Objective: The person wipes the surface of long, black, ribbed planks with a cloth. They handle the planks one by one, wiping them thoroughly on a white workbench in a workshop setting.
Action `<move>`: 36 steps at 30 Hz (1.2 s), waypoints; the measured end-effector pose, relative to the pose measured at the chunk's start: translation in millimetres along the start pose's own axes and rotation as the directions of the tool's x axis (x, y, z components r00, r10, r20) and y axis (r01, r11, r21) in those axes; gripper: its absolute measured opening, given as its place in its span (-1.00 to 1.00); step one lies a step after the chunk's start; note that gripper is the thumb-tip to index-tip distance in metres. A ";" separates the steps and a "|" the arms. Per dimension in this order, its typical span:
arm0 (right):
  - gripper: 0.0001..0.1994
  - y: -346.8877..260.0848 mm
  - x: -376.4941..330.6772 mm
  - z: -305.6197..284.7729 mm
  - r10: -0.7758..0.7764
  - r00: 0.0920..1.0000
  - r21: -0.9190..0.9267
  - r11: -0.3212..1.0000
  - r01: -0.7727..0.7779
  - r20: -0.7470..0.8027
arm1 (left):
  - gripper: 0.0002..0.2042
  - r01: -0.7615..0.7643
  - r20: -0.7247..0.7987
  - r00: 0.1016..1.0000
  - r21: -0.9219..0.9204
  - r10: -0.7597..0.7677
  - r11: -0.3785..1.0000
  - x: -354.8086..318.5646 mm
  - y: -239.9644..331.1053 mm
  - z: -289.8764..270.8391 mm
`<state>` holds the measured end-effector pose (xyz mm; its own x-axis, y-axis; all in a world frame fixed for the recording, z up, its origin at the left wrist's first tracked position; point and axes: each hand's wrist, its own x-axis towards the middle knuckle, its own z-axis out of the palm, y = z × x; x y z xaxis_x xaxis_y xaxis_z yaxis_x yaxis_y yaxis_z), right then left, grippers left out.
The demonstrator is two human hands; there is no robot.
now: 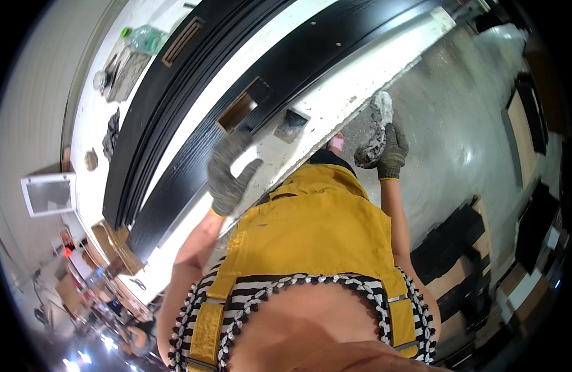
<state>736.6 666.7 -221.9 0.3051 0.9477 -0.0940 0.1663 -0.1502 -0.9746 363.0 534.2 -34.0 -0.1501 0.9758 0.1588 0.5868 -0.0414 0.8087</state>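
Note:
My left hand [229, 177], in a grey knit glove, is at the near edge of a long black board [286, 77]. Its thumb stands apart from the fingers, which reach toward a rectangular cutout [238, 111] in the board; nothing shows between them. Out to the right, past the table's edge, my gloved right hand [394, 150] is closed round a crumpled grey and white rag [374, 136]. Part of the rag sticks up beyond the fingers. Between the hands, a small dark-topped block [291, 123] lies on the white table [345, 99].
More black boards [151, 102] lie side by side on the table's far part. Behind them are a green-capped plastic bottle [146, 39], a dark crumpled cloth [111, 135] and a white-framed panel [50, 193]. Dark pieces on cardboard [450, 248] lie on the floor at right.

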 end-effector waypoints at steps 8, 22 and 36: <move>-0.72 -56.3 -4.8 10.7 0.052 0.998 0.109 0.993 -0.049 -0.024 | 0.13 -0.033 0.174 0.975 0.734 -0.141 0.678 46.2 -15.9 -41.5; -0.71 -64.2 -10.9 18.8 0.088 0.996 0.295 0.952 -0.081 -0.010 | -0.19 0.012 0.180 0.975 0.540 -0.129 0.842 10.1 8.7 -37.5; -0.73 -69.9 -17.0 19.4 0.090 0.996 0.279 0.957 -0.083 -0.012 | -0.47 0.370 0.544 0.731 0.189 -0.411 0.910 77.3 -0.3 -132.1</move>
<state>701.5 666.7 -156.1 0.3302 0.9268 -0.1788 -0.1274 -0.1439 -0.9814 246.0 581.2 52.9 0.0824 0.8475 -0.5243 0.6289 0.3639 0.6870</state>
